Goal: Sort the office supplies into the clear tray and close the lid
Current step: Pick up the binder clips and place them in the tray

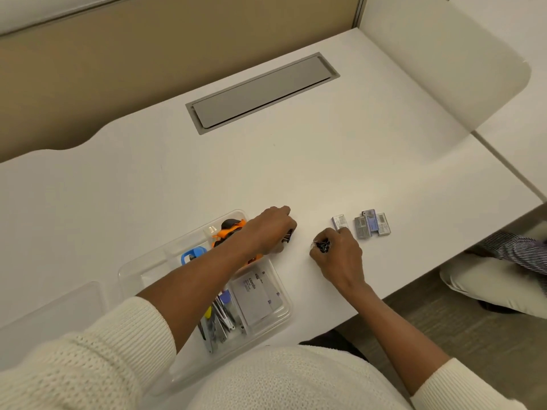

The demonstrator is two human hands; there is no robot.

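The clear tray (134, 269) lies on the white desk at lower left, holding an orange and black tool (229, 229), a blue item (192, 253), a grey box (256, 294) and several pens (217, 318). My left hand (270, 229) reaches across the tray and pinches a small black binder clip (287, 236) just right of it. My right hand (340, 255) is closed on a bunch of black binder clips (321, 246) on the desk. Several small staple boxes (371, 224) lie to the right of my right hand.
The tray's clear lid (50, 309) lies to the tray's left. A grey cable hatch (262, 91) is set into the desk at the back. A beige partition runs behind. Another person's leg (500, 279) shows past the desk's right edge.
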